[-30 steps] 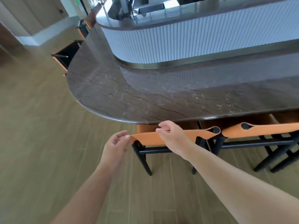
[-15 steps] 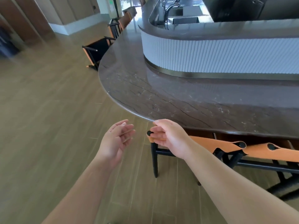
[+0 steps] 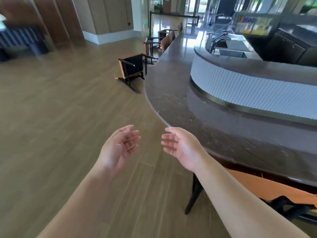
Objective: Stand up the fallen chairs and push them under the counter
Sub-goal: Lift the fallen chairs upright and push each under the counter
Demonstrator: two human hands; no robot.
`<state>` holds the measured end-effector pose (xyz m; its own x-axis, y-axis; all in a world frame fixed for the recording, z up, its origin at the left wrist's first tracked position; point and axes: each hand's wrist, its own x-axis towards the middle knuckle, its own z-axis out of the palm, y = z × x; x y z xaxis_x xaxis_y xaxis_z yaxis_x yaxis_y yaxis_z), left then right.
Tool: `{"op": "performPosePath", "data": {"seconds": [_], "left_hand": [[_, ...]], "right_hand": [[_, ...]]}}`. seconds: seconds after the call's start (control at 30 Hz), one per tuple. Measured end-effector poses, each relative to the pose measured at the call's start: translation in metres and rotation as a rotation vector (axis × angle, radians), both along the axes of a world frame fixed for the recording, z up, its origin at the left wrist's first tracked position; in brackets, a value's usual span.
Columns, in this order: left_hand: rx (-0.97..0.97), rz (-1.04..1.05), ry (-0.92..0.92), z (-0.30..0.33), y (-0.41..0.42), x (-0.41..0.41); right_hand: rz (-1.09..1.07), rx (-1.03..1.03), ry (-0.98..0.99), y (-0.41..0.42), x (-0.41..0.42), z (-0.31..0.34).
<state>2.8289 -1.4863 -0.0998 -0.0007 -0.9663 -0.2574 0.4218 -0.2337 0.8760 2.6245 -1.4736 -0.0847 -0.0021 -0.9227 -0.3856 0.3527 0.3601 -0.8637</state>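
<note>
A fallen chair (image 3: 132, 69) with a black frame and tan seat lies on its side on the wood floor, close to the curved edge of the dark stone counter (image 3: 173, 86). Another chair (image 3: 267, 188) with a tan back stands upright, tucked under the counter at the lower right, partly hidden by my right forearm. My left hand (image 3: 120, 148) and my right hand (image 3: 180, 146) hover over the floor in front of me, palms facing each other, fingers relaxed, holding nothing.
More chairs (image 3: 161, 41) stand or lean along the counter's far side. A white ribbed inner bar (image 3: 248, 88) with a sink (image 3: 229, 48) rises behind the counter. Open wood floor (image 3: 56, 109) stretches to the left; a wall and pillars lie beyond.
My right hand let go of the tan chair back and both hands opened. The view swung left, bringing the fallen chair into fuller sight and the tucked chair to the lower right.
</note>
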Motion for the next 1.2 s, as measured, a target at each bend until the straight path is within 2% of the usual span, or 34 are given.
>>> {"op": "performPosePath", "data": {"seconds": [0.27, 0.6, 0.87, 1.07, 1.2], "left_hand": [[-0.046, 0.124, 0.057, 0.023, -0.033, 0.145], [-0.083, 0.216, 0.001, 0.043, -0.101, 0.247], [-0.051, 0.249, -0.053, 0.027, -0.231, 0.308], [-0.031, 0.24, -0.092, 0.044, -0.351, 0.339], [-0.055, 0.256, -0.121, 0.056, -0.401, 0.375]], "right_hand": [[0.177, -0.097, 0.032, -0.06, 0.14, 0.017], [0.323, -0.205, 0.053, -0.164, 0.25, 0.037], [0.388, -0.175, 0.047, -0.303, 0.32, 0.008], [0.403, -0.15, 0.0, -0.432, 0.367, 0.022], [0.458, -0.186, 0.0, -0.493, 0.413, 0.04]]}}
